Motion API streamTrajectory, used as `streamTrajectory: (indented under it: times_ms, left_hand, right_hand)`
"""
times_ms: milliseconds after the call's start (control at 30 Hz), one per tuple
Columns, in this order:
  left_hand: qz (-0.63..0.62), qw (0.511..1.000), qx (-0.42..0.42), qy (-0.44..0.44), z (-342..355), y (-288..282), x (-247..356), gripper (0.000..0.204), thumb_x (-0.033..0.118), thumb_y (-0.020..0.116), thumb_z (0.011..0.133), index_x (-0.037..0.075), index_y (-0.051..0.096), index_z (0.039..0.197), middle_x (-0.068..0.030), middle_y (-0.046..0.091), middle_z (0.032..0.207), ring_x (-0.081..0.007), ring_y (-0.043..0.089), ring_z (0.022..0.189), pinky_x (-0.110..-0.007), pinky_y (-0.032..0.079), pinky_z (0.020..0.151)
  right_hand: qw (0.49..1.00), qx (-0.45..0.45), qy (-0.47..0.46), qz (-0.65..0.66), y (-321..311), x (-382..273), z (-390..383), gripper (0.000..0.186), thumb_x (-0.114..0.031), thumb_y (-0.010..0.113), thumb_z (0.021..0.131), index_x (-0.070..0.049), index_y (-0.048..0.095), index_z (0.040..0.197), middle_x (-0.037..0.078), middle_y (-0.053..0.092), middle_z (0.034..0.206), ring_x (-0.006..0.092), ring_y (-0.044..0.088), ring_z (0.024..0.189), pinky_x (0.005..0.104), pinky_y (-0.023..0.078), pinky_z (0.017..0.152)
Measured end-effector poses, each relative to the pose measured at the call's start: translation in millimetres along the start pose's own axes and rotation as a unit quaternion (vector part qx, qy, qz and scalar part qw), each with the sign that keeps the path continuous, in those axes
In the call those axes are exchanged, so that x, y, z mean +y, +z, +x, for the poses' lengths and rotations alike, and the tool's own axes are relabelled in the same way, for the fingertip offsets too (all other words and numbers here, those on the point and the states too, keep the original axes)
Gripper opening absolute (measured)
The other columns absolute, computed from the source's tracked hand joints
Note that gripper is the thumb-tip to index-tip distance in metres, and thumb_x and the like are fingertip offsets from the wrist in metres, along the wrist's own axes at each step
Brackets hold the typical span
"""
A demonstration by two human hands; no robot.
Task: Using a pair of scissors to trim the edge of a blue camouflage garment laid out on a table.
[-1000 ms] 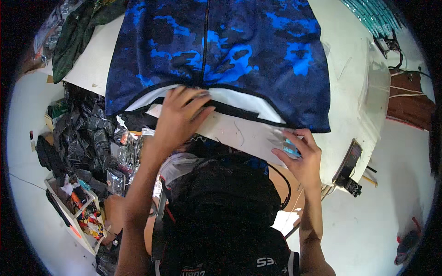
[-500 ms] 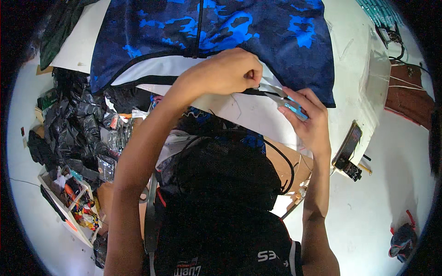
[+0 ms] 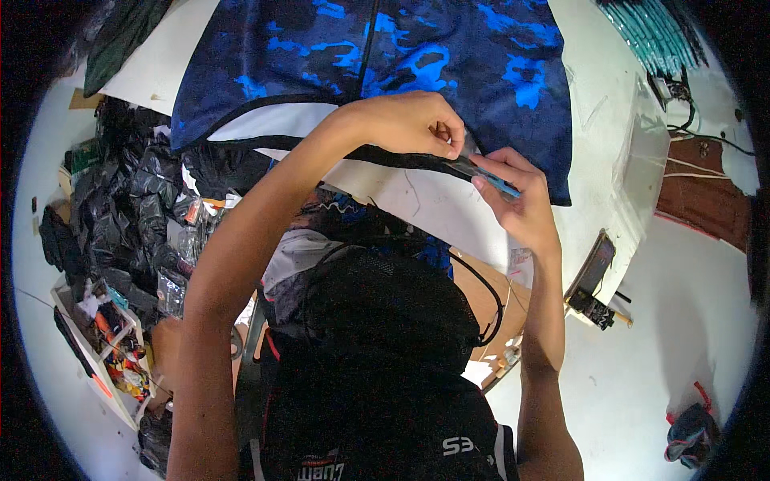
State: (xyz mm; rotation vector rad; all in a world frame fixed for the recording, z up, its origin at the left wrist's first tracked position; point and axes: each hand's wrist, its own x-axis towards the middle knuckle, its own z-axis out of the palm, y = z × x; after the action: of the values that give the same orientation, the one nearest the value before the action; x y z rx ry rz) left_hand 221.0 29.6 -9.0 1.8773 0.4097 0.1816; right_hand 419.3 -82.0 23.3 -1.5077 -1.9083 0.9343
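Observation:
A dark blue camouflage garment (image 3: 417,64) with black edging and a white inside lies across the table. Over its near edge is my left hand (image 3: 417,124), thumb and fingers pinched together at the black band (image 3: 401,156). What sits in that pinch is too small to make out. My right hand (image 3: 521,196) grips small blue-handled thread snips (image 3: 499,183) between thumb and fingers. Their metal blades point left, at the garment's edge just below my left fingertips.
The white table (image 3: 605,136) carries a phone-like device on a stand (image 3: 593,272) at its right edge. Black plastic bags (image 3: 144,192) pile up at the left, above an open box of colourful odds and ends (image 3: 120,353). Teal slatted material (image 3: 654,36) is at the far right.
The snips have turned flatter and my right hand sits slightly lower, its fingers closer together around them. My left hand keeps its pinch. The whole view has shifted a little.

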Motion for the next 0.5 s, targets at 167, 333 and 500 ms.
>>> streamTrajectory:
  times_ms: [167, 333, 500]
  left_hand:
    - [-0.008, 1.0, 0.001, 0.004, 0.0, 0.4, -3.1, 0.013, 0.015, 0.061, 0.085, 0.001, 0.061, 0.084, -0.0025, 0.057, 0.067, -0.0099, 0.049, 0.062, -0.028, 0.04, 0.058]
    - [-0.008, 1.0, 0.008, 0.002, 2.6, 4.3, -3.3, 0.014, 0.016, 0.061, 0.084, 0.002, 0.061, 0.083, -0.0027, 0.057, 0.066, -0.011, 0.049, 0.061, -0.028, 0.04, 0.057]
    - [0.005, 1.0, 0.002, 0.005, 2.7, 3.2, -2.0, 0.014, 0.015, 0.062, 0.083, 0.001, 0.061, 0.082, -0.0039, 0.057, 0.066, -0.0125, 0.049, 0.061, -0.029, 0.04, 0.057]
  right_hand:
    - [1.0, -0.006, 0.007, 0.026, 7.1, 3.8, 3.0, 0.025, -0.001, 0.069, 0.073, 0.002, 0.066, 0.098, 0.012, 0.061, 0.083, 0.0198, 0.058, 0.072, 0.0273, 0.045, 0.067]
    - [0.999, 0.003, -0.009, 0.032, 10.1, 6.4, 4.3, 0.024, -0.001, 0.07, 0.072, 0.003, 0.067, 0.095, 0.012, 0.062, 0.083, 0.0188, 0.058, 0.072, 0.0262, 0.044, 0.066]
    - [0.998, 0.0, -0.009, 0.057, 13.8, 12.0, 6.3, 0.024, -0.001, 0.072, 0.07, 0.002, 0.067, 0.093, 0.011, 0.062, 0.082, 0.0176, 0.058, 0.071, 0.0257, 0.044, 0.065]
